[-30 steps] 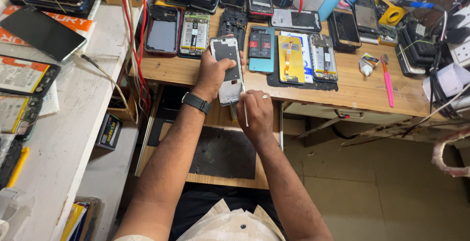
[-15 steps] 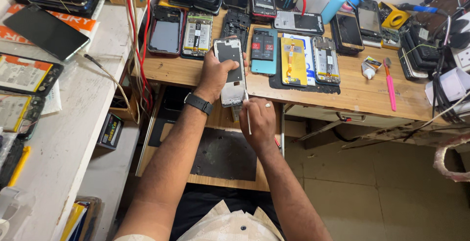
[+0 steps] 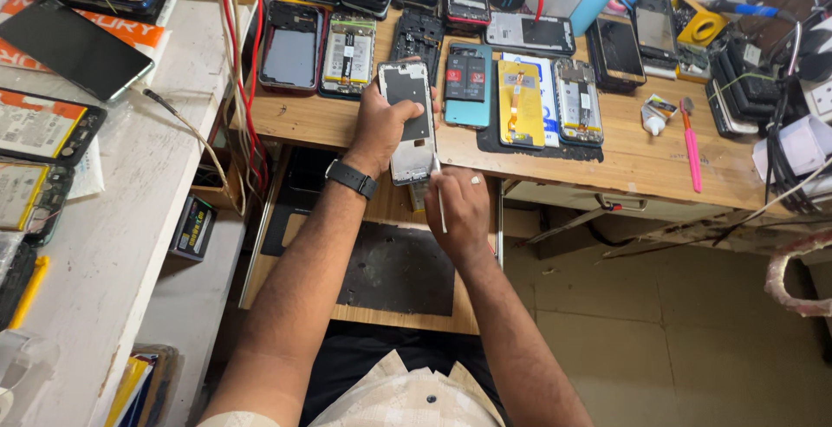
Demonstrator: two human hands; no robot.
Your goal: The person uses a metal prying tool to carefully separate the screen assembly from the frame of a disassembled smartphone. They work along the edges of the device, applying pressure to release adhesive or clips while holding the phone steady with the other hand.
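At the centre of the frame, the left hand (image 3: 381, 128) held a silver phone frame (image 3: 409, 123) with a dark inner panel, over the wooden counter (image 3: 624, 154) edge. Just below, the right hand (image 3: 459, 210) pinched a thin white tool (image 3: 440, 206).

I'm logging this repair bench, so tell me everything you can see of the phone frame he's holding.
The phone frame is a silver, metal-looking shell with a dark inner panel and a small corner cutout. It lies tilted at the wooden bench edge, lower end overhanging. The left hand grips its side; the right hand brings a thin white tool to its lower end.
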